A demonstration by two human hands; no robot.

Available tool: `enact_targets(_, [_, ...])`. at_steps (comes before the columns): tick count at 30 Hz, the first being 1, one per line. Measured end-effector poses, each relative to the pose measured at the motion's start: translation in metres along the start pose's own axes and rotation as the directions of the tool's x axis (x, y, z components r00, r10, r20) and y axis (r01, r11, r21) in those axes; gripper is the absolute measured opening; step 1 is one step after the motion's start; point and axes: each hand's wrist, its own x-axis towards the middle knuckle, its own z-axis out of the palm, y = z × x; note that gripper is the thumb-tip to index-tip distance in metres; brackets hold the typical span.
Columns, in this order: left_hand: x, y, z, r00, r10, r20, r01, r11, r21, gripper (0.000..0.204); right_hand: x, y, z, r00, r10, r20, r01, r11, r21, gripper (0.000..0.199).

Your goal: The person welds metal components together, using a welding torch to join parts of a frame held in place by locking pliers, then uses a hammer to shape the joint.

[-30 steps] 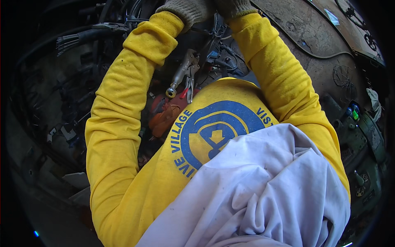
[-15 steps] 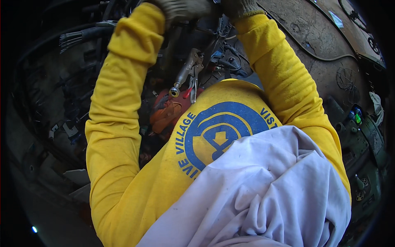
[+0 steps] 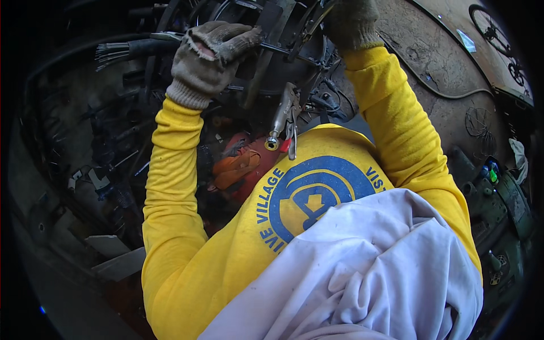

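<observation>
Metal rod [image 3: 283, 50] up high, clenched in left hand [image 3: 207, 56] glove grip. Right hand [image 3: 351, 22] grip closed on dark metal strip [image 3: 309, 20] beside it. Locking pliers [image 3: 283, 119] hang clamped just below grip. Work looks unfinished, both hands busy.

- The left hand [image 3: 211, 56] is covered by a grey-tan knit glove with a frayed, paler cuff.
- The right hand [image 3: 351, 22] is covered by a dull olive-grey glove.
- Bright yellow is seen on the sleeves [image 3: 170, 187].
- A blue round emblem [image 3: 317, 198] is printed on the yellow shirt.
- The cloth [image 3: 362, 272] is off-white.
- The locking pliers [image 3: 283, 116] are silver-grey.
- An orange-red object [image 3: 241, 167] is seen below.
</observation>
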Motion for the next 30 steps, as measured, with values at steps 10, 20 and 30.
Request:
enact_targets(10, [0.002, -0.02, 0.02, 0.992, 0.128, 0.008, -0.127, 0.985, -0.113, 0.054, -0.019, -0.024, 0.009, 0.992, 0.091, 0.087, -0.098, 0.992, 0.084, 0.028])
enact_targets(20, [0.016, 0.015, 0.023, 0.999, 0.033, 0.035, -0.032, 0.999, -0.044, 0.054, 0.001, -0.034, 0.008, 0.964, 0.261, 0.049, -0.262, 0.965, 0.013, 0.021])
enact_targets(30, [0.012, -0.001, 0.037, 0.992, 0.114, -0.057, -0.123, 0.973, -0.198, 0.055, -0.005, -0.022, 0.003, 0.972, 0.231, -0.042, -0.229, 0.972, 0.05, 0.017])
